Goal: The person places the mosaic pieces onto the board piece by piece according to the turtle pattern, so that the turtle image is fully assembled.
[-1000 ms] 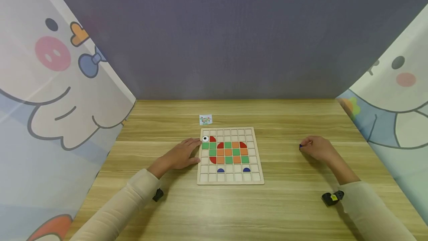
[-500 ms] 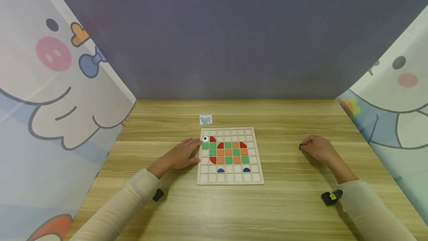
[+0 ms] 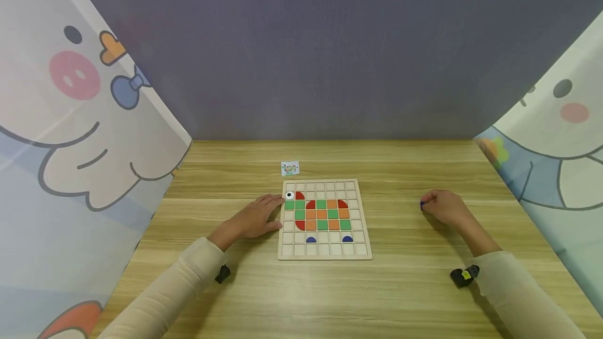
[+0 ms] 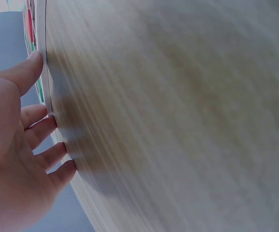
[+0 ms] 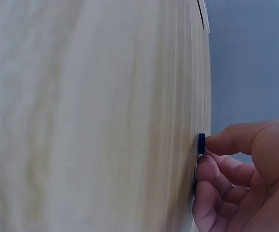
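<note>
A square wooden grid board (image 3: pixel 325 255) lies mid-table. Green, orange and red pieces fill part of it, with a white eye piece (image 3: pixel 289 195) at upper left and two dark blue half-round pieces (image 3: pixel 311 240) in a lower row. My left hand (image 3: pixel 254 218) rests with extended fingers at the board's left edge; the left wrist view has its thumb and fingertips (image 4: pixel 64 150) along that edge. Well right of the board, my right hand (image 3: pixel 445 206) pinches a small dark blue piece (image 5: pixel 202 143) close over the table, thumb against its face. Its full outline is partly hidden by the fingers.
A small printed card (image 3: pixel 289 168) with a coloured picture lies just behind the board. The wood-grain table (image 3: pixel 330 302) ends at a dark grey panel (image 3: pixel 330 67) at the back. Cartoon-printed panels stand left and right. Each wrist wears a black device (image 3: pixel 464 276).
My right hand has shifted very slightly left and away from me, with the blue piece in its fingers. The left hand and board stay put.
</note>
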The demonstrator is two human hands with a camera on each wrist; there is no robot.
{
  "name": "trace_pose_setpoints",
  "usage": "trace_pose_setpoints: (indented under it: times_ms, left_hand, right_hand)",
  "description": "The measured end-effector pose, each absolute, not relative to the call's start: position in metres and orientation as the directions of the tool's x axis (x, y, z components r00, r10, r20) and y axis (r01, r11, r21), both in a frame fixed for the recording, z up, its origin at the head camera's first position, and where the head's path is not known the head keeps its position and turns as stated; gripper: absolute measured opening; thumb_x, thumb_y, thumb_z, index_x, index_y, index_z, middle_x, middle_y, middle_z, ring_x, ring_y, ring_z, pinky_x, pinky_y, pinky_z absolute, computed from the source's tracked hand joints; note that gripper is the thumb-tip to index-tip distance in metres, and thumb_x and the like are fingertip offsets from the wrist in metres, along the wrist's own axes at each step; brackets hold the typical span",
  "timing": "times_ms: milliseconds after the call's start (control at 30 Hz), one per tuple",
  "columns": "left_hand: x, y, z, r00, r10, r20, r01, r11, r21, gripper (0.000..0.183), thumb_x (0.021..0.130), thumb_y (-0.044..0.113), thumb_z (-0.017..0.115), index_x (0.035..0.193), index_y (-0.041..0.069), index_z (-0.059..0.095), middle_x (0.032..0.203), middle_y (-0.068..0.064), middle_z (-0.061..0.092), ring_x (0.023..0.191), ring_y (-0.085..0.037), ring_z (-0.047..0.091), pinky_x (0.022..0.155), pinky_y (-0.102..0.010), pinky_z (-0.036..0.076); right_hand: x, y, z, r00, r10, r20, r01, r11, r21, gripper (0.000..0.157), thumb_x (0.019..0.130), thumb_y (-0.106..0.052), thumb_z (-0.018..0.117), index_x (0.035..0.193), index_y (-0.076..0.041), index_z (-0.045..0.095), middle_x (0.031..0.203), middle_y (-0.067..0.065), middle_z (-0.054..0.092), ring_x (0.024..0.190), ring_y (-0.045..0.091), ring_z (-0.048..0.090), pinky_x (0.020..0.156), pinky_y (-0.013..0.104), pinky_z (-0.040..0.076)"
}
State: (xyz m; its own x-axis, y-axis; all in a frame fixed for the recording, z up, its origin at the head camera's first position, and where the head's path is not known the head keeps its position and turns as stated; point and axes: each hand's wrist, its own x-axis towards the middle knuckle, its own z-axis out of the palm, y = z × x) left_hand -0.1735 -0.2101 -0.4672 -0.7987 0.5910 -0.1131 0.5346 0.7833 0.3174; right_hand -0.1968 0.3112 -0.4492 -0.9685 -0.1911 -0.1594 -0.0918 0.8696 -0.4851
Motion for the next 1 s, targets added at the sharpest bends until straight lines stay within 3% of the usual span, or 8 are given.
trace_pose_setpoints:
  times_ms: [267, 633, 1000]
  left_hand:
    - [-0.172, -0.209, -0.465, -0.801, 0.589, -0.110, 0.530, 0.781, 0.330, 0.071, 0.098, 0.038, 0.062, 0.153, 0.002, 0.036, 0.156, -0.016, 0.037, 0.143, -0.040, 0.033, 0.116, -0.055, 0.029]
    - [-0.171, -0.209, -0.466, -0.798, 0.593, -0.104, 0.536, 0.778, 0.327, 0.070, 0.098, 0.038, 0.062, 0.153, 0.002, 0.035, 0.156, -0.016, 0.037, 0.143, -0.040, 0.033, 0.116, -0.055, 0.029]
    - [-0.171, -0.208, -0.463, -0.806, 0.582, -0.114, 0.523, 0.788, 0.325, 0.070, 0.098, 0.038, 0.062, 0.153, 0.002, 0.036, 0.156, -0.015, 0.037, 0.144, -0.040, 0.032, 0.117, -0.054, 0.028]
  right_hand:
    - [-0.196, 0.307, -0.449, -0.973, -0.188, -0.137, -0.100, 0.869, -0.484, 0.027, 0.095, -0.024, 0.063, 0.104, 0.001, 0.069, 0.092, 0.010, 0.070, 0.084, 0.030, 0.064, 0.075, 0.050, 0.052]
    - [-0.195, 0.302, -0.451, -0.970, -0.213, -0.119, -0.132, 0.867, -0.481, 0.012, 0.091, -0.015, 0.064, 0.096, -0.005, 0.068, 0.084, 0.004, 0.067, 0.076, 0.020, 0.060, 0.069, 0.042, 0.052]
    - [-0.203, 0.292, -0.450, -0.972, -0.209, -0.108, -0.128, 0.856, -0.501, 0.025, 0.094, -0.028, 0.066, 0.101, -0.004, 0.070, 0.097, 0.013, 0.071, 0.089, 0.032, 0.065, 0.078, 0.050, 0.052]
